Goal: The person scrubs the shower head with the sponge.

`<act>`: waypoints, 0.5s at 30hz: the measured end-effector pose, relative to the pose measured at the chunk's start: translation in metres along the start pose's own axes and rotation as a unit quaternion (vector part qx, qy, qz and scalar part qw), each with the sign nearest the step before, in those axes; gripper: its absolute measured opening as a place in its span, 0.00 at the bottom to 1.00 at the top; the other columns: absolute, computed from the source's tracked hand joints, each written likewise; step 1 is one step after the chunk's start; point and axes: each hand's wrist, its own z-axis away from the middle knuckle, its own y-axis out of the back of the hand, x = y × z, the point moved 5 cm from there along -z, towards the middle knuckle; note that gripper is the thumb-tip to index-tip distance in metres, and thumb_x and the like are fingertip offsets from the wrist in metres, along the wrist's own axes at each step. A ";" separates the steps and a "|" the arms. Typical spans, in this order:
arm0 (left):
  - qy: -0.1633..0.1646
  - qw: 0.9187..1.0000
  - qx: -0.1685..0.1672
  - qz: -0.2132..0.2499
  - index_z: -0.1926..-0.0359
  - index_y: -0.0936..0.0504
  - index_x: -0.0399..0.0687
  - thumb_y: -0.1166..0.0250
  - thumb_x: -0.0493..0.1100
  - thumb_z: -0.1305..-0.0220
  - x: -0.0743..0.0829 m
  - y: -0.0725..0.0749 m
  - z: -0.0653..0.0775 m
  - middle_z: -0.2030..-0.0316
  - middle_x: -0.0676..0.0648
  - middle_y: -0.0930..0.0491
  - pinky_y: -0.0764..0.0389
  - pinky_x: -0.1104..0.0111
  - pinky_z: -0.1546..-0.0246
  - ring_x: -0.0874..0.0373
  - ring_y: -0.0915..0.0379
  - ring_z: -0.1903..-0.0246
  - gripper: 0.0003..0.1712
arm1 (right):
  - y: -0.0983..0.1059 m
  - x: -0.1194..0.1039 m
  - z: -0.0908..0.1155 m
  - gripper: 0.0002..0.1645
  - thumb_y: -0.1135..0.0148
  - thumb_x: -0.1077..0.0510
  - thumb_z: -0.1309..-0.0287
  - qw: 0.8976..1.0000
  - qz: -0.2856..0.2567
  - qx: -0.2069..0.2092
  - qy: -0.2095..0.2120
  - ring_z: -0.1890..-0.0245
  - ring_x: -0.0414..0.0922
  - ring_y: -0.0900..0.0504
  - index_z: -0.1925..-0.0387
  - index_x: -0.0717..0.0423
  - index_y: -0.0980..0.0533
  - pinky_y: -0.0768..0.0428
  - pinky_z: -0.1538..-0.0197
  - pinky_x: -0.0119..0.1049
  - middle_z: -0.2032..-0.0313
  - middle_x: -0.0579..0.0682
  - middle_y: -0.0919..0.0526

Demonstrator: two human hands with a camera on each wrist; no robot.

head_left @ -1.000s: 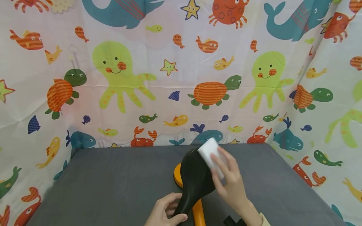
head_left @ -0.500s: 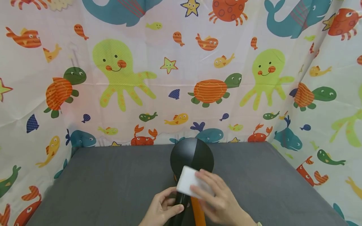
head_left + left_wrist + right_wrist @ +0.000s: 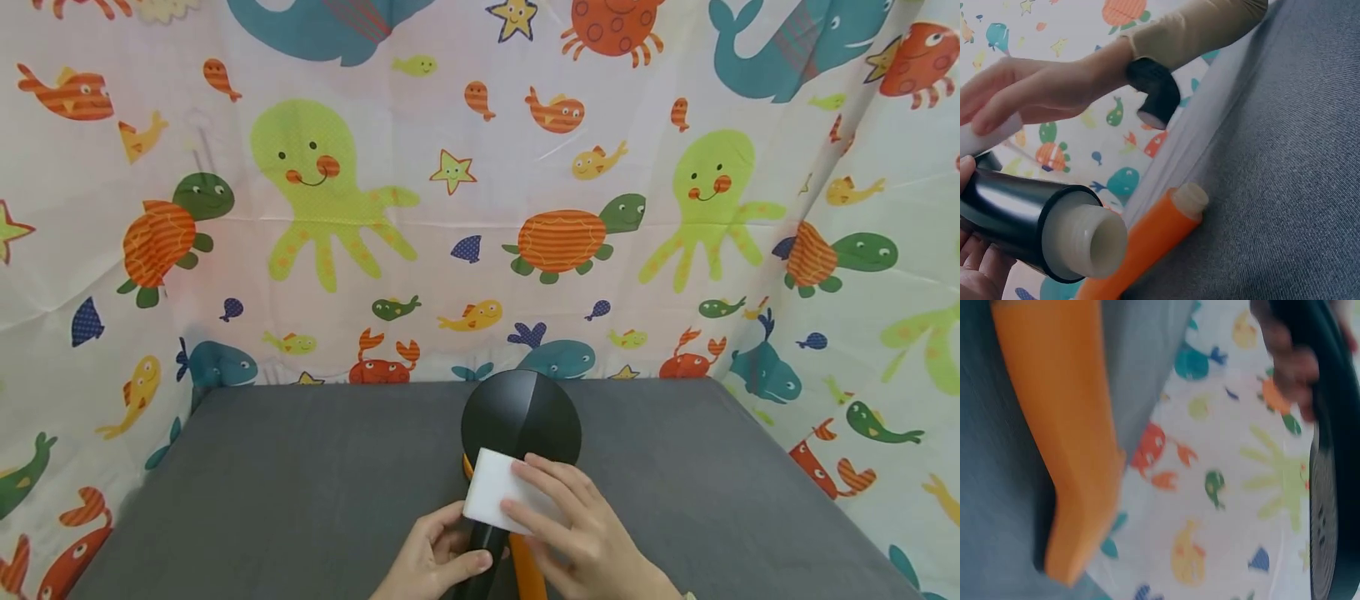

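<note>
A black shower head (image 3: 521, 412) is held up at the middle of the head view, its smooth rounded back facing me. My left hand (image 3: 437, 554) grips its handle low down, thumb across the front. My right hand (image 3: 588, 533) holds a white sponge block (image 3: 491, 487) against the upper handle, just below the round head. In the left wrist view the handle ends in a pale hollow threaded fitting (image 3: 1104, 240). Part of the grey spray face (image 3: 1322, 525) shows in the right wrist view, turned away from me.
An orange shower head (image 3: 1066, 425) lies on the grey cloth-covered table (image 3: 322, 483), behind and below the black one and partly hidden by it. Its pale threaded end (image 3: 1190, 199) points toward the near side. A sea-animal print curtain (image 3: 450, 233) encloses the table's back and sides.
The black shower head has turned from its tilted pose to face its back toward me. My right hand has moved the sponge from the head's right edge down to the handle.
</note>
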 end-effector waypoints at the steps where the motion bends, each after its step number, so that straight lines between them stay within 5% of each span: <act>1: 0.002 1.000 -0.002 -0.003 0.39 0.39 0.24 0.43 0.34 0.35 0.000 0.000 0.000 0.48 0.37 0.26 0.23 0.63 0.54 0.49 0.23 0.54 0.28 | 0.002 0.004 -0.002 0.20 0.51 0.52 0.35 1.000 0.003 0.005 -0.004 0.44 0.57 0.33 0.51 0.59 0.23 0.43 0.34 0.36 0.45 0.66 0.29; 4: 0.011 1.000 -0.001 -0.020 0.39 0.37 0.27 0.42 0.36 0.35 -0.002 -0.001 0.000 0.48 0.36 0.25 0.22 0.63 0.55 0.47 0.23 0.54 0.27 | 0.014 0.028 -0.009 0.21 0.51 0.51 0.35 0.996 0.035 0.053 -0.058 0.45 0.59 0.32 0.50 0.61 0.23 0.40 0.36 0.37 0.45 0.67 0.29; 9: 0.006 0.998 0.011 -0.062 0.40 0.33 0.31 0.42 0.39 0.35 -0.003 -0.001 -0.001 0.47 0.36 0.26 0.22 0.63 0.55 0.51 0.22 0.54 0.26 | 0.032 0.061 -0.005 0.26 0.53 0.46 0.34 0.974 0.062 0.097 -0.196 0.46 0.57 0.31 0.46 0.61 0.26 0.37 0.41 0.24 0.42 0.63 0.30; 12: 0.003 1.000 0.005 -0.029 0.40 0.35 0.28 0.42 0.37 0.35 -0.001 -0.002 0.000 0.48 0.36 0.26 0.23 0.62 0.54 0.50 0.22 0.54 0.26 | 0.032 0.054 0.001 0.26 0.54 0.46 0.33 0.973 0.075 0.106 -0.192 0.47 0.58 0.31 0.47 0.63 0.25 0.37 0.42 0.23 0.43 0.64 0.30; 15: -0.018 0.999 -0.023 0.029 0.38 0.39 0.25 0.45 0.34 0.34 0.002 -0.003 0.000 0.47 0.39 0.26 0.25 0.62 0.51 0.50 0.23 0.53 0.26 | 0.025 0.031 0.002 0.22 0.52 0.51 0.34 0.983 0.080 0.114 -0.119 0.47 0.60 0.32 0.51 0.64 0.24 0.38 0.39 0.29 0.46 0.69 0.30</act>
